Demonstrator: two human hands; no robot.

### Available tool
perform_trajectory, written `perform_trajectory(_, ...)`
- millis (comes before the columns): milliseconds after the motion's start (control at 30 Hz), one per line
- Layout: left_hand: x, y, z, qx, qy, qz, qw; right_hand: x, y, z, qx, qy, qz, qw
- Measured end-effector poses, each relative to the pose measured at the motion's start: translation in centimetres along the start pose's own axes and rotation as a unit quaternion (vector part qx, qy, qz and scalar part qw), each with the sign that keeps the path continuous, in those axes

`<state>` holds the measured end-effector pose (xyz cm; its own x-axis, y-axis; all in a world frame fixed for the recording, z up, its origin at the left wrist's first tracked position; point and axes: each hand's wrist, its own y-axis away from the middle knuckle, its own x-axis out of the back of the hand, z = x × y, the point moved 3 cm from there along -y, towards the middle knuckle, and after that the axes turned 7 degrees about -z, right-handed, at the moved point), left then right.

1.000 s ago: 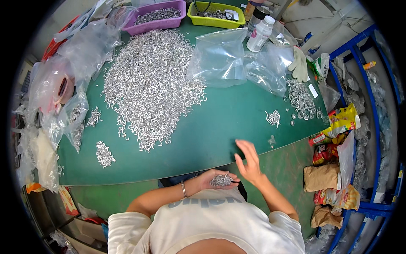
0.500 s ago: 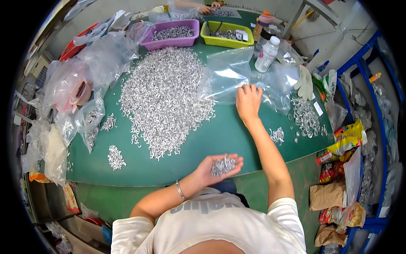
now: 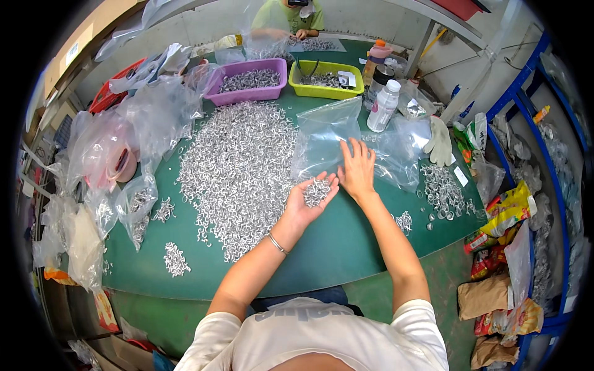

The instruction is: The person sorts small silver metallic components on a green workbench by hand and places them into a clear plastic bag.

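Note:
My left hand is cupped palm up around a handful of small curved silver metal pieces. Just right of it, my right hand is palm down with its fingers stretched out and apart. Its fingertips lie over the near edge of a clear plastic bag, which is flat on the table; whether they touch it I cannot tell. A large heap of the same silver pieces spreads left of my hands.
On the green table stand a purple basket and a yellow-green basket, both holding metal pieces. A white bottle, a glove and a ring pile are at right. Plastic bags crowd the left. A person works opposite.
My left hand has moved forward and up with its handful, close to my right hand. My right hand's fingers have straightened from a curled grip at the bag. The whole view has shifted.

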<state>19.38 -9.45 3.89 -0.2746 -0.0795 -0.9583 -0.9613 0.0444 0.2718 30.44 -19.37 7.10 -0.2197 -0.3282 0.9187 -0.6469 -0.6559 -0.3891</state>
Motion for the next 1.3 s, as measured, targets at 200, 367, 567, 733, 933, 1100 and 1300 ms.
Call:
perform_trajectory(200, 0.4, -0.4, 0.5, -0.02, -0.006, 0.021, 1.0, 0.0, 0.3, -0.9, 0.019, 0.072, -0.003, 0.997)
perform_trajectory(367, 0.7, -0.7, 0.5, -0.006, -0.013, 0.015, 1.0, -1.3, 0.1, 0.9, 0.011, 0.049, 0.025, 0.998)
perform_trajectory(567, 1.0, -1.1, -0.1, 0.023, -0.018, 0.029, 0.999, 0.4, -0.4, 0.3, -0.007, -0.019, 0.069, 0.997)
perform_trajectory(733, -0.4, -2.7, 0.2, -0.038, -0.002, 0.026, 0.999, 1.5, 0.2, -0.3, -0.016, -0.056, 0.06, 0.997)
perform_trajectory(933, -2.2, -6.5, 0.8, -0.155, -0.072, 0.078, 0.982, 2.6, 0.5, -0.8, 0.004, -0.098, 0.076, 0.992)
perform_trajectory(1100, -1.7, -10.1, 3.2, -0.201, -0.112, -0.059, 0.971, 2.8, 0.4, -0.9, 0.009, -0.111, 0.087, 0.99)
perform_trajectory(1300, -4.2, -5.5, 1.2, -0.26, -0.263, 0.068, 0.926, 2.0, 1.1, 0.1, -0.024, -0.155, 0.083, 0.984)
